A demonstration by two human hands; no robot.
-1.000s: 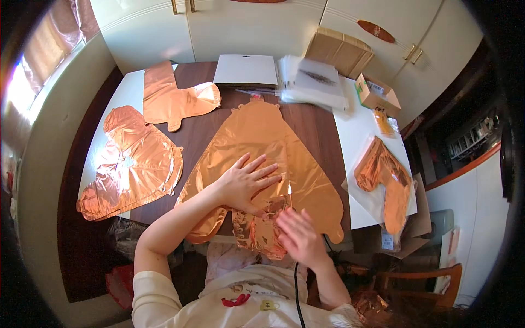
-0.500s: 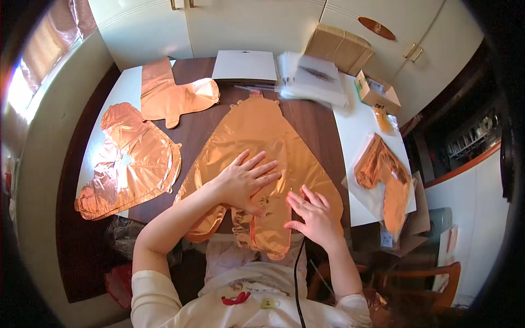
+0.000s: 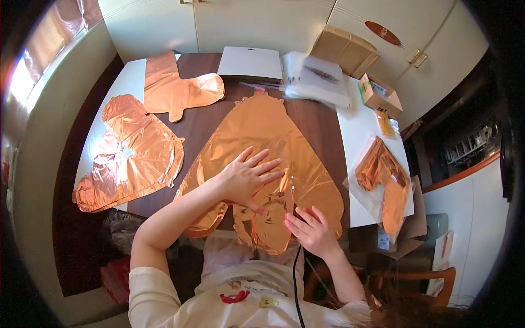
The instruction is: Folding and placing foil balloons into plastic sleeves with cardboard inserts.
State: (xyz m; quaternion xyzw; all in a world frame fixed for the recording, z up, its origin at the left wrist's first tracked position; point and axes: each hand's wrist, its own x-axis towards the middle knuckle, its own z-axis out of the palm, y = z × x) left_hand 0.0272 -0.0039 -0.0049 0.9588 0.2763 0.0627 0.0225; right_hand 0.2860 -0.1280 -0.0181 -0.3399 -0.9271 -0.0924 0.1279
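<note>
Left hand (image 3: 249, 177) is pressing flat, fingers spread, mid-frame on the copper foil balloon (image 3: 262, 164), while the right hand (image 3: 311, 229), fingers apart, is smoothing its lower edge — best pushing air outward evenly.

The left hand (image 3: 249, 177) lies flat on the large copper foil balloon (image 3: 262, 142), hiding the foil beneath the palm. The right hand (image 3: 311, 229) covers the balloon's near edge. Beyond both hands, the clear plastic sleeves (image 3: 320, 79) are motion-blurred.
</note>
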